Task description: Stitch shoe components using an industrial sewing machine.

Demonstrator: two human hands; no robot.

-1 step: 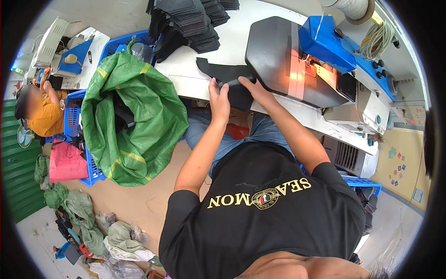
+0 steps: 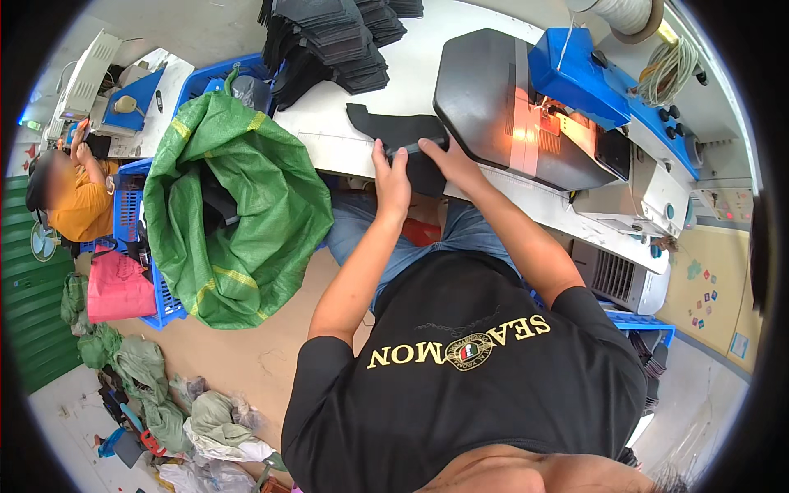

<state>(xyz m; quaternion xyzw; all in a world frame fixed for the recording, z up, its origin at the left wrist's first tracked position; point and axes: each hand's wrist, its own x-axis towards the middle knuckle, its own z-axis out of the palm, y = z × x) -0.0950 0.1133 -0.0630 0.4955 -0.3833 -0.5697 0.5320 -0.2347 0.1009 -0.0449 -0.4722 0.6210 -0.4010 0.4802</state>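
At the near edge of the white table (image 2: 411, 49), both hands hold a black cut fabric piece (image 2: 394, 125). Its upper part lies curved on the tabletop, and its lower part hangs over the edge above my lap. My left hand (image 2: 392, 185) pinches the piece from the left, thumb up. From the right, my right hand (image 2: 452, 163) grips the same piece, its thumb and fingertips close to the left ones. Just right of the hands is the dark rounded plate (image 2: 477, 82) of a sewing machine with a blue head (image 2: 571, 70), its lamp lit.
Stacks of black fabric pieces (image 2: 329, 41) sit at the table's far left. A large open green sack (image 2: 279, 222) stands left of my legs, beside blue crates (image 2: 164, 300). Another person (image 2: 78, 205) works at the far left. Bags and cloth (image 2: 218, 427) litter the floor at lower left.
Both hands have shifted very slightly, the right one a little leftward and down, and the fabric piece has moved a touch with them. Everything else stays put.
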